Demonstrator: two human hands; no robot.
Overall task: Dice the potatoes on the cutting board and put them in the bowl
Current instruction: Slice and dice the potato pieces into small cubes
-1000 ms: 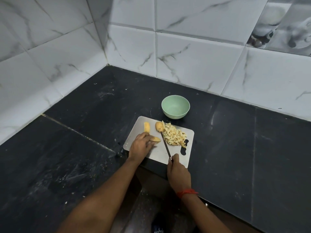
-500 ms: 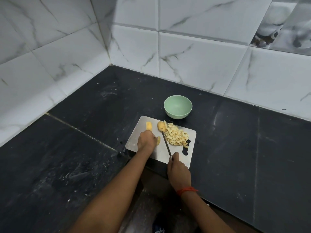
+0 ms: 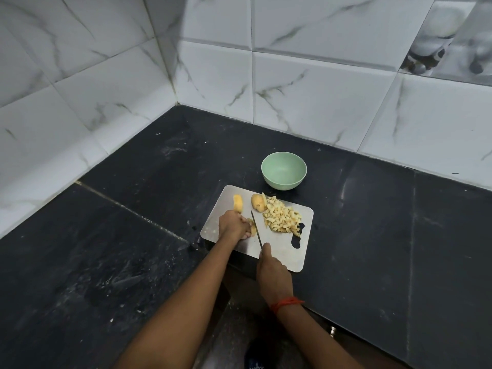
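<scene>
1. Fingers (image 3: pixel 244 227) of left hand (image 3: pixel 233 224) curl over a potato piece (image 3: pixel 252 229), steadying it beside the knife (image 3: pixel 256 229).
2. Right hand (image 3: pixel 272 272) clasps the knife handle.
3. Diced pile (image 3: pixel 282 218) lies on the cutting board (image 3: pixel 282 257), and the bowl (image 3: pixel 283 183) just behind holds none.

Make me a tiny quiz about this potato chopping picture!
1. True or false: the bowl is empty.
2. What does the right hand grip? A. knife B. bowl C. nothing
3. Fill in: the diced pile lies on the ____.

Key: 1 true; 2 A; 3 board.
</scene>
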